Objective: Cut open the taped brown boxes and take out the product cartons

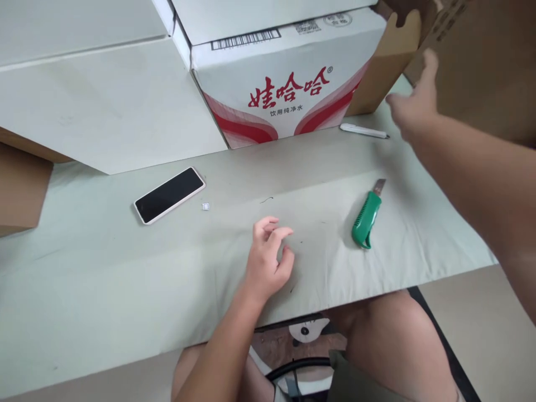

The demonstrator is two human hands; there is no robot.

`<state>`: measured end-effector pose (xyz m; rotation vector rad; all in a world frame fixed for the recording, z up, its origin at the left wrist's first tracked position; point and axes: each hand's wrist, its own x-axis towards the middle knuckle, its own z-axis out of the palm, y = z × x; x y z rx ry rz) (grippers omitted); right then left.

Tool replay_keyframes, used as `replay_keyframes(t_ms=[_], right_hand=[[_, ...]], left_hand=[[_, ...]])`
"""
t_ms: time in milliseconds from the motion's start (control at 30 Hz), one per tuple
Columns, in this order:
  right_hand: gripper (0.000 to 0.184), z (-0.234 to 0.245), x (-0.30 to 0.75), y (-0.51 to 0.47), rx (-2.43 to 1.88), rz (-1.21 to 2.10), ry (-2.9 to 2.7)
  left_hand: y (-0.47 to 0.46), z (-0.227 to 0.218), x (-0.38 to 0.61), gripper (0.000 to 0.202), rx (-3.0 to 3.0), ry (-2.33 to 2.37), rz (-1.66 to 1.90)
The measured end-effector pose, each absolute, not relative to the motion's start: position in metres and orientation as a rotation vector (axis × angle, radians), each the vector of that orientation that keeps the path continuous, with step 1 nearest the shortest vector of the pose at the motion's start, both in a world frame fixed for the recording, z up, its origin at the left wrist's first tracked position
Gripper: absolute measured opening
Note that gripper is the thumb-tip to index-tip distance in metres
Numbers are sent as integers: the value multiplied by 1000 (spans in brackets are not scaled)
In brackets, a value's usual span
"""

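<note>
My left hand (270, 259) is over the front middle of the cloth-covered table (138, 290), its fingers loosely curled and apart with nothing in them. My right hand (414, 109) reaches out at the far right, thumb and fingers spread, near a large brown cardboard box (481, 72). It appears to hold nothing; touch with the box cannot be made out. A white pen (363, 131) lies just below and left of that hand. Between my hands, toward the right, rests a green box cutter (366, 220) with its blade out.
On the left lie a phone (170, 195), dark screen up, and a small white square piece (205, 206). White cartons (104, 106) and a red-and-white water carton (288, 84) stand along the back. Another brown box (23, 190) sits at the left edge.
</note>
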<state>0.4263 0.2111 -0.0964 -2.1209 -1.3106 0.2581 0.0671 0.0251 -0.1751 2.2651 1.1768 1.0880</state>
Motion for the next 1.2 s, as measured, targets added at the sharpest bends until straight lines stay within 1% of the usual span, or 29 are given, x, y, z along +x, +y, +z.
replay_keyframes(t_ms=[100, 133, 167, 233, 333, 467, 500, 533, 600, 633, 667, 733, 800, 833, 867, 933, 967, 1033, 1067, 1200], right_hand=[[58, -102, 409, 156, -2330, 262, -1337], [50, -103, 402, 134, -2365, 308, -1396], [46, -104, 394, 111, -2392, 350, -1443], [51, -108, 378, 71, -2437, 443, -1532], [70, -117, 362, 32, -2453, 601, -1611], [82, -132, 357, 17, -2397, 659, -1444], [79, -135, 357, 15, -2382, 665, -1382], [72, -138, 355, 13, -2354, 686, -1325], [51, -142, 347, 7, -2249, 774, -1252], [44, -145, 340, 4, -2176, 828, -1235], [40, -147, 330, 2, -2099, 876, -1227], [42, -151, 302, -1, -1954, 942, -1222], [45, -154, 268, -1, -1821, 950, -1239], [46, -155, 251, -1, -1752, 938, -1269], [46, -155, 234, -1, -1675, 926, -1322], [44, -154, 207, -3, -1505, 934, -1462], [43, -153, 197, -5, -1436, 969, -1514], [40, -154, 185, -9, -1370, 1087, -1507], [42, -156, 181, -11, -1365, 1159, -1457], [61, -170, 171, -14, -1215, 1447, -1122]], left_hand=[[24, -178, 64, 37, 2241, 1175, 1162], [23, -178, 63, 36, 2222, 1179, 1183], [22, -179, 62, 34, 2199, 1185, 1199], [20, -180, 60, 32, 2147, 1208, 1221], [17, -180, 58, 30, 2105, 1229, 1236], [17, -178, 54, 37, 2054, 1221, 1261], [16, -177, 53, 39, 2027, 1226, 1270], [16, -176, 51, 41, 1999, 1233, 1277], [14, -174, 48, 43, 1958, 1242, 1281], [12, -173, 46, 42, 1947, 1239, 1279], [11, -172, 45, 41, 1938, 1231, 1273], [9, -170, 44, 35, 1895, 1204, 1233], [9, -168, 46, 23, 1758, 1165, 1161], [11, -167, 48, 23, 1657, 1140, 1124], [12, -167, 50, 30, 1553, 1113, 1098], [15, -167, 53, 50, 1388, 1073, 1088], [16, -167, 55, 56, 1342, 1066, 1095], [18, -166, 55, 57, 1302, 1053, 1099], [19, -166, 54, 57, 1288, 1036, 1083], [21, -165, 51, 58, 1180, 917, 968]])
